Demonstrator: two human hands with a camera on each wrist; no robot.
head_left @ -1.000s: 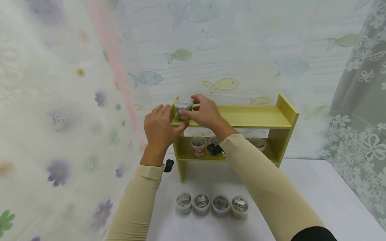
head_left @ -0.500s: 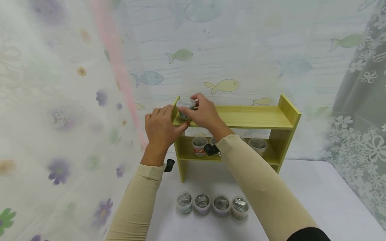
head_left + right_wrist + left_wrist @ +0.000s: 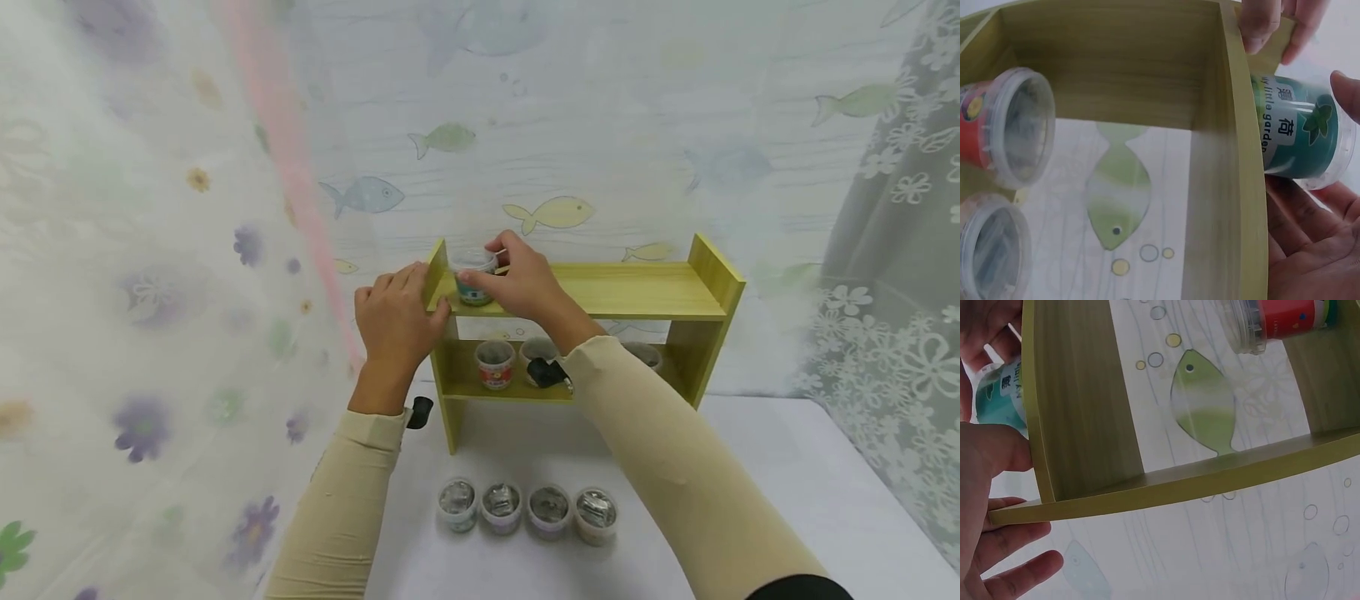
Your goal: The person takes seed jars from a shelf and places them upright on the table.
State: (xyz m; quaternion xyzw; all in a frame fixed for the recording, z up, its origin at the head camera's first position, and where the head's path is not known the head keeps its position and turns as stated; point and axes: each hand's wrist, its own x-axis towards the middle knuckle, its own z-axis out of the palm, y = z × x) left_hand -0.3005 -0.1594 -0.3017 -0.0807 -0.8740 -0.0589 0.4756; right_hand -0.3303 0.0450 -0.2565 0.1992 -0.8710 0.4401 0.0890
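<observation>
A clear cup with a teal label (image 3: 472,289) stands at the left end of the top board of a small yellow-green wooden shelf (image 3: 637,292). My right hand (image 3: 501,268) grips this cup from the right, with thumb in front and fingers over the lid. In the right wrist view the teal cup (image 3: 1300,131) lies against the board, with my right palm (image 3: 1310,244) behind it. My left hand (image 3: 397,317) grips the shelf's left side panel, thumb on the front edge. The left wrist view shows the left thumb (image 3: 991,456) pressed on the panel (image 3: 1085,412) beside the teal cup (image 3: 997,400).
A red-labelled cup (image 3: 495,364) and other cups stand on the lower board. Several lidded cups (image 3: 525,508) sit in a row on the white table in front. A flowered curtain (image 3: 150,292) hangs at the left and a lace curtain (image 3: 900,292) at the right.
My right hand has carried the teal cup a little to the right and lower, onto the top board. The left hand has stayed on the shelf's left end.
</observation>
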